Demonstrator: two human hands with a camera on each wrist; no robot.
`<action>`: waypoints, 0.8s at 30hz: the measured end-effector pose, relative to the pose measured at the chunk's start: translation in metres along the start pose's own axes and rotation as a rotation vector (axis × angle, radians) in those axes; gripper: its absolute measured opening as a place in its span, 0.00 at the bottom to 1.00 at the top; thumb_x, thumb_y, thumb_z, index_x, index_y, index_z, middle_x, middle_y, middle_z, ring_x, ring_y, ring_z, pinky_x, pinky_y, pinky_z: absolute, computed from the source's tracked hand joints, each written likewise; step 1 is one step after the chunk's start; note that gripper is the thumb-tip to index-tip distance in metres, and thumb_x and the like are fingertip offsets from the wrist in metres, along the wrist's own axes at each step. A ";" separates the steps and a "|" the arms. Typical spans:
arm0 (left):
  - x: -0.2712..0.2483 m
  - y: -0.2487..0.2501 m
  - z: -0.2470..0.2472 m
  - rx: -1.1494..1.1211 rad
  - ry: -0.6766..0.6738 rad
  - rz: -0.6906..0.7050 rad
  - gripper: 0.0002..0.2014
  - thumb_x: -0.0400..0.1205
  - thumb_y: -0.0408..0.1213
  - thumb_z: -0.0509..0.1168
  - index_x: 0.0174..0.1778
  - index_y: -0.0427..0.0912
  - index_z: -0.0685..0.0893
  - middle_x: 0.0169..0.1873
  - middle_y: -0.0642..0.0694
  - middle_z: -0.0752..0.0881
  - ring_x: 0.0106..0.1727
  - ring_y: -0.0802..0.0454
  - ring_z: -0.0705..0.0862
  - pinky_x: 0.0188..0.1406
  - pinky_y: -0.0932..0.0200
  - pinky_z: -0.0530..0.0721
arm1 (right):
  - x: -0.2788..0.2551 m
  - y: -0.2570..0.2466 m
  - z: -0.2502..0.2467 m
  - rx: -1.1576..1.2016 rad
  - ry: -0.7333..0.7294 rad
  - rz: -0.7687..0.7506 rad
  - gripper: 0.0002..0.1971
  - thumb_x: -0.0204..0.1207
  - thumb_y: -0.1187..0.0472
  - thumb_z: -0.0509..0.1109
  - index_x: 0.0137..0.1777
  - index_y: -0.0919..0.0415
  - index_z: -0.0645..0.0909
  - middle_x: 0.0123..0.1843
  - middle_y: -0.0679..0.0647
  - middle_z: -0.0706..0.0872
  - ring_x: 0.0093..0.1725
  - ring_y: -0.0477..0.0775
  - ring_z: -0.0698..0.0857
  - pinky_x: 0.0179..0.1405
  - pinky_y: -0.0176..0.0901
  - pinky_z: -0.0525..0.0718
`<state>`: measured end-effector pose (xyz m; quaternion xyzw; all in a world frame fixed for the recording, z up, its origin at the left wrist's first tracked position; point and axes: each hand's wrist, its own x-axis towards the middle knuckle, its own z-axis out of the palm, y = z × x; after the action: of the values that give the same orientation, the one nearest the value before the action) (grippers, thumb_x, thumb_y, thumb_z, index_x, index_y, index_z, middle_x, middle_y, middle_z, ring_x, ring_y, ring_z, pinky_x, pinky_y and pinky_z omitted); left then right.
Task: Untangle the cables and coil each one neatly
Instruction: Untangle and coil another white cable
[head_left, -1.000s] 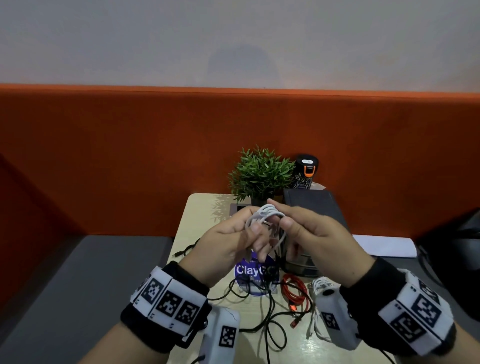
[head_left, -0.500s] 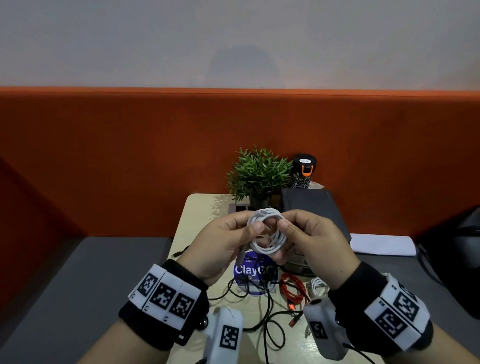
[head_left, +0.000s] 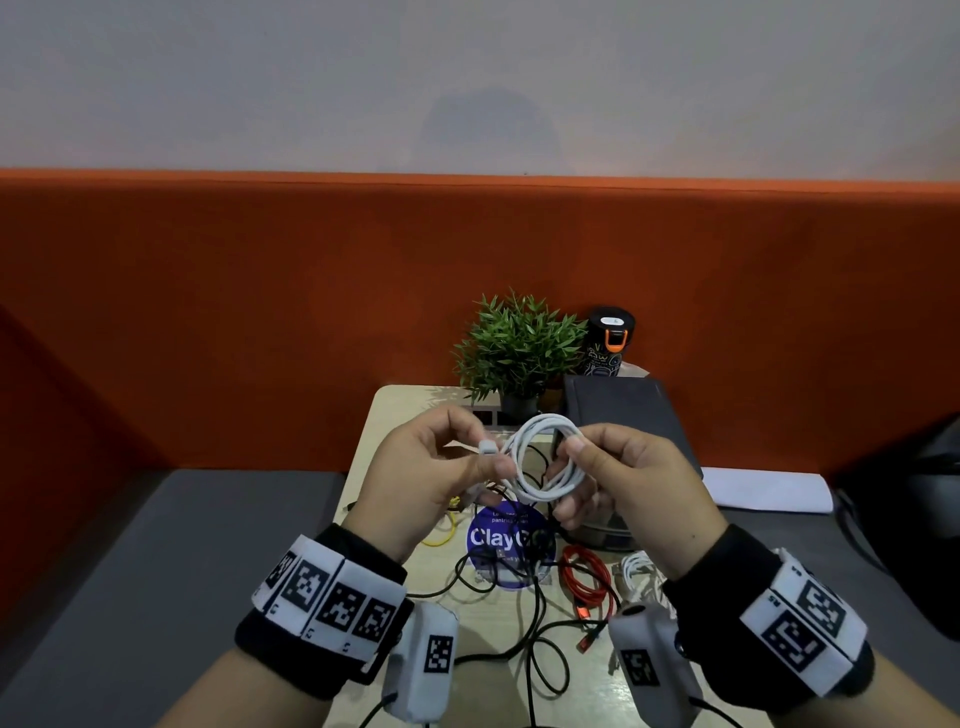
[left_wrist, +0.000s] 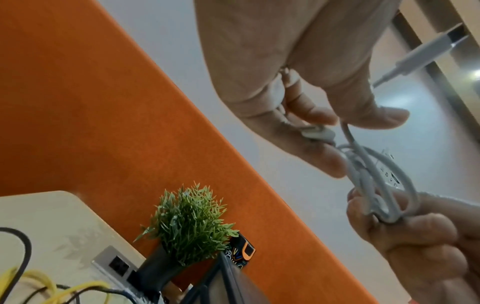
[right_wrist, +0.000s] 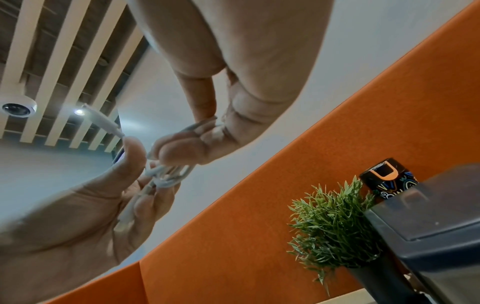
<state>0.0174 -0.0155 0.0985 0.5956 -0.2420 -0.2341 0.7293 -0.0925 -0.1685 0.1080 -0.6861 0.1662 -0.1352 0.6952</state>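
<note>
Both hands, the left hand (head_left: 434, 470) and right hand (head_left: 631, 480), now pinch the white cable (head_left: 545, 457), drawn apart into a nearly finished coil above the worktop (head_left: 395, 415).

Pale wood worktop (head_left: 387, 415), potted plant (head_left: 519, 348) and dark box (head_left: 623, 415) at the back, black cables (head_left: 535, 623), red cable (head_left: 587, 577), yellow cable (head_left: 441, 535), white cable (head_left: 639, 571), blue round sticker (head_left: 498, 540).

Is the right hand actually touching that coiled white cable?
Touching. The head view shows the right hand pinching the coiled white cable's right side between thumb and fingers; the left wrist view shows its loops gripped too.
</note>
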 end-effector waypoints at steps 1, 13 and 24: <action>0.000 0.000 0.000 -0.002 0.013 0.016 0.15 0.60 0.29 0.76 0.37 0.29 0.78 0.32 0.38 0.83 0.30 0.40 0.77 0.23 0.58 0.84 | -0.001 0.000 0.000 -0.001 -0.003 0.000 0.11 0.82 0.64 0.63 0.44 0.71 0.82 0.32 0.66 0.86 0.23 0.56 0.84 0.23 0.43 0.85; 0.003 -0.003 0.012 0.071 0.302 0.065 0.07 0.68 0.28 0.76 0.36 0.33 0.85 0.25 0.38 0.86 0.19 0.48 0.81 0.17 0.59 0.80 | -0.002 0.003 0.009 0.024 0.012 -0.004 0.10 0.82 0.65 0.63 0.45 0.69 0.82 0.33 0.64 0.86 0.26 0.58 0.85 0.26 0.42 0.84; -0.001 0.004 0.016 0.599 0.048 0.022 0.06 0.71 0.44 0.77 0.41 0.50 0.91 0.25 0.57 0.87 0.27 0.65 0.83 0.28 0.68 0.81 | 0.001 0.005 0.011 -0.091 0.036 -0.049 0.08 0.82 0.63 0.65 0.47 0.63 0.85 0.35 0.63 0.88 0.27 0.57 0.87 0.28 0.45 0.87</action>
<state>0.0070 -0.0261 0.1053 0.7869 -0.2893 -0.1303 0.5293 -0.0873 -0.1585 0.1026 -0.7184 0.1681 -0.1568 0.6566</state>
